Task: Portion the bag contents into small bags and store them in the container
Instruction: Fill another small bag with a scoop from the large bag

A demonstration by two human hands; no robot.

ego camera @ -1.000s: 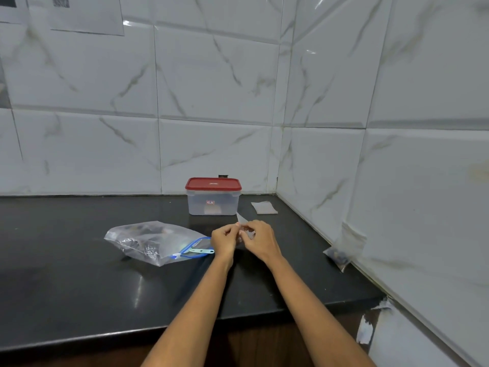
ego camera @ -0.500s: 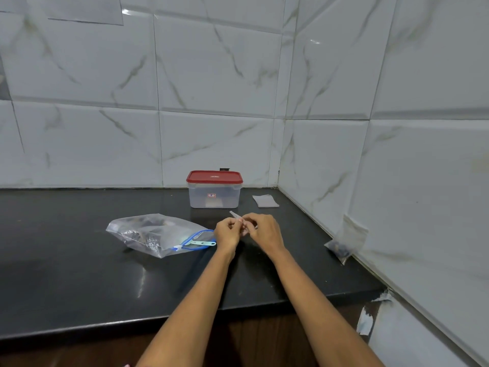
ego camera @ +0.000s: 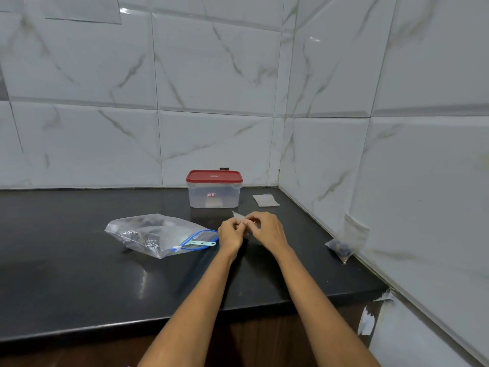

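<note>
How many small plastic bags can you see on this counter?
3: one pinched between the left hand and right hand, an empty small bag lying right of the container, a filled small bag leaning against the right wall. Others inside the container may be hidden.

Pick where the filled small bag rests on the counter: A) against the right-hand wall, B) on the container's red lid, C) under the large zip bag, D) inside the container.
A: the filled small bag leans against the right-hand wall tiles, apart from the container.
</note>
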